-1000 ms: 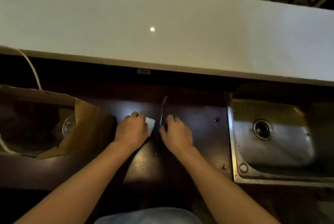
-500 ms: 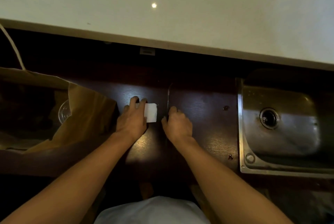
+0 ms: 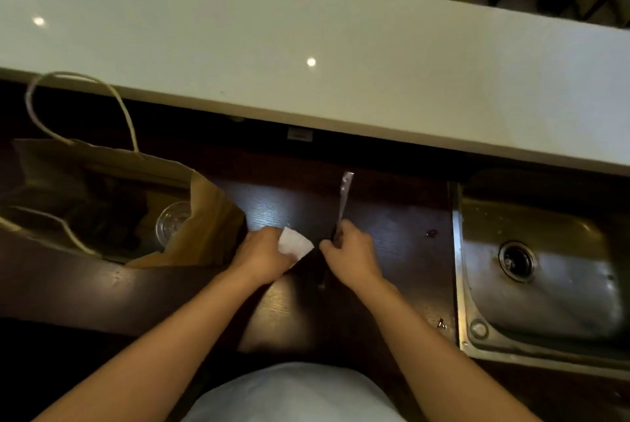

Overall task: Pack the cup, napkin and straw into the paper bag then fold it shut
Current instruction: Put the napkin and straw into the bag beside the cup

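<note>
Steel sink at right, set in dark wood counter; pale raised ledge behind.

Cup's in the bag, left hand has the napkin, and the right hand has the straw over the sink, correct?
Not quite. The right hand holds the straw over the dark counter, left of the sink, as the head view shows. The cup is in the bag and the left hand has the napkin.

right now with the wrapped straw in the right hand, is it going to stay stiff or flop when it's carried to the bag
The straw probably stays fairly stiff: held only at its lower end by the right hand, it sticks out straight with no sag. It looks thin, so likely very light. Its glossy wrapper may be slippery in a loose pinch, and the flat wrapper tip looks likely to bend against the paper bag.
</note>
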Demonstrator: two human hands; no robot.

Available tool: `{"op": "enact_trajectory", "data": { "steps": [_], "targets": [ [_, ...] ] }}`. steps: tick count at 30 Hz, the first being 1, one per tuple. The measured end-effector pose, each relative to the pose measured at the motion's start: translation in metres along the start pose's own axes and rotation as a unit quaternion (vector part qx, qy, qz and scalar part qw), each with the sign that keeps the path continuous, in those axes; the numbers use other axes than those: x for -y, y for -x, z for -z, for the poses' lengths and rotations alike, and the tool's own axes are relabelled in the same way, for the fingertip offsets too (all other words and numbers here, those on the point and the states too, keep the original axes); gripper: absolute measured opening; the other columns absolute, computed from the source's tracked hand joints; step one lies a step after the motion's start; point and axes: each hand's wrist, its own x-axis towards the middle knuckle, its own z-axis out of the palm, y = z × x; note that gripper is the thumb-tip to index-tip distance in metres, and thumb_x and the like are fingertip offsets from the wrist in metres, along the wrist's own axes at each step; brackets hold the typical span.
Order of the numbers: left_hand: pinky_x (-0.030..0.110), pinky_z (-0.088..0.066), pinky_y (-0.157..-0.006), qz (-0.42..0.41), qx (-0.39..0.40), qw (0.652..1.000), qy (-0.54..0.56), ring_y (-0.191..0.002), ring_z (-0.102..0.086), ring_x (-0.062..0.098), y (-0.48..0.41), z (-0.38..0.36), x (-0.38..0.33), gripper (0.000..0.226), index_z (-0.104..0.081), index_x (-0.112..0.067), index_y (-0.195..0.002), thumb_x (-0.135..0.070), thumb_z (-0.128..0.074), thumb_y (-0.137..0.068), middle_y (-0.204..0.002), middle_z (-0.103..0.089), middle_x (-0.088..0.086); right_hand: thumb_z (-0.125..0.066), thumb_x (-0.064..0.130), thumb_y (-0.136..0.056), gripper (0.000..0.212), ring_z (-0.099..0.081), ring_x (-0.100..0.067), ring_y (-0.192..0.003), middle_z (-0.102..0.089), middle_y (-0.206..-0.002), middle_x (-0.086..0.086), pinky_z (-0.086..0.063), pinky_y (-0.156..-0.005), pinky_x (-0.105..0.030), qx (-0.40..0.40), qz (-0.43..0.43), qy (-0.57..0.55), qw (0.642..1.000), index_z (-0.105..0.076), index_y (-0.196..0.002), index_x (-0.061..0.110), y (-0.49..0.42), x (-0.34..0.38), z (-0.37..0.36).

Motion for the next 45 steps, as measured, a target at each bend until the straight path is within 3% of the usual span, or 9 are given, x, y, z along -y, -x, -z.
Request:
{"op": "enact_trajectory", "data": {
  "steps": [9, 14, 21, 25, 31, 35, 38, 42, 45],
  "targets": [
    [0.031, -0.054, -0.069, -0.121, -0.038, 0.985, 0.121, -0.079, -0.068, 0.01, 0.083, 0.137, -0.019, 0.014, -0.067, -0.032, -0.089, -0.023, -0.074, -0.081, -0.082, -0.072, -0.008, -0.059, 0.022, -0.077, 0.002, -0.065, -0.033, -0.065, -0.067, -0.066, -0.008, -0.057, -0.062, -0.051, -0.013, 0.15, -0.18, 0.972, -0.06, -0.077, 0.025, 0.018, 0.113, 0.053],
    [0.022, -0.055, -0.067, -0.126, -0.062, 0.97, 0.2, -0.075, -0.072, 0.004, 0.107, 0.209, 0.019, 0.014, -0.07, -0.028, -0.085, -0.014, -0.069, -0.086, -0.081, -0.077, -0.005, -0.06, 0.018, -0.087, 0.011, -0.063, -0.026, -0.06, -0.062, -0.063, -0.002, -0.054, -0.056, -0.038, 0.009, 0.24, -0.235, 0.942, -0.061, -0.08, 0.027, 0.043, 0.185, 0.056],
    [0.027, -0.04, -0.059, -0.141, -0.081, 0.981, 0.107, -0.058, -0.062, -0.002, 0.086, 0.282, 0.096, 0.021, -0.07, -0.03, -0.075, -0.019, -0.062, -0.091, -0.06, -0.068, -0.013, -0.058, 0.011, -0.096, 0.006, -0.063, -0.024, -0.058, -0.064, -0.066, -0.01, -0.058, -0.057, -0.035, 0.016, 0.285, -0.255, 0.924, -0.061, -0.091, 0.011, 0.079, 0.265, 0.028],
    [0.028, -0.034, -0.049, -0.158, -0.032, 0.987, 0.009, -0.043, -0.048, 0.003, 0.063, 0.286, 0.122, 0.035, -0.059, -0.028, -0.061, -0.023, -0.052, -0.095, -0.047, -0.054, -0.012, -0.056, 0.016, -0.096, 0.008, -0.061, -0.036, -0.069, -0.062, -0.075, -0.016, -0.055, -0.063, -0.049, 0.012, 0.271, -0.18, 0.946, -0.06, -0.089, 0.015, 0.083, 0.28, -0.012],
    [0.043, -0.055, -0.073, -0.17, 0.089, 0.976, -0.1, -0.076, -0.064, 0.017, 0.044, 0.267, 0.129, 0.026, -0.062, -0.022, -0.08, -0.023, -0.042, -0.097, -0.082, -0.066, 0.0, -0.051, 0.03, -0.098, 0.012, -0.059, -0.013, -0.079, -0.058, -0.092, 0.004, -0.055, -0.074, -0.039, 0.081, 0.222, 0.024, 0.971, -0.062, -0.098, 0.028, 0.088, 0.271, -0.045],
    [0.035, -0.051, -0.069, -0.124, 0.107, 0.967, -0.193, -0.077, -0.058, 0.02, 0.036, 0.254, 0.121, 0.013, -0.057, -0.012, -0.095, -0.013, -0.044, -0.094, -0.086, -0.058, 0.003, -0.047, 0.028, -0.099, 0.015, -0.058, -0.017, -0.089, -0.057, -0.097, 0.002, -0.054, -0.08, -0.042, 0.087, 0.18, 0.125, 0.972, -0.062, -0.099, 0.028, 0.083, 0.268, -0.05],
    [0.03, -0.047, -0.071, -0.092, 0.116, 0.952, -0.267, -0.076, -0.053, 0.019, 0.034, 0.239, 0.113, 0.016, -0.058, -0.012, -0.106, -0.012, -0.046, -0.095, -0.078, -0.051, 0.001, -0.045, 0.028, -0.099, 0.018, -0.061, -0.02, -0.087, -0.063, -0.097, -0.001, -0.055, -0.079, -0.044, 0.086, 0.128, 0.137, 0.979, -0.063, -0.099, 0.024, 0.081, 0.261, -0.055],
    [0.033, -0.046, -0.089, -0.088, 0.133, 0.939, -0.304, -0.108, -0.06, 0.029, 0.018, 0.232, 0.107, 0.032, -0.058, -0.005, -0.124, -0.013, -0.045, -0.097, -0.117, -0.063, 0.013, -0.045, 0.031, -0.098, 0.022, -0.064, -0.022, -0.091, -0.066, -0.104, -0.001, -0.057, -0.081, -0.04, 0.075, 0.08, 0.128, 0.986, -0.064, -0.11, 0.028, 0.079, 0.257, -0.061],
    [0.035, -0.046, -0.095, -0.078, 0.153, 0.935, -0.31, -0.111, -0.059, 0.029, 0.002, 0.227, 0.109, 0.033, -0.058, -0.005, -0.127, -0.011, -0.045, -0.097, -0.12, -0.062, 0.013, -0.045, 0.03, -0.099, 0.024, -0.063, -0.022, -0.094, -0.065, -0.107, -0.002, -0.056, -0.082, -0.039, 0.078, 0.071, 0.117, 0.987, -0.063, -0.114, 0.031, 0.079, 0.258, -0.063]
  ]
}}
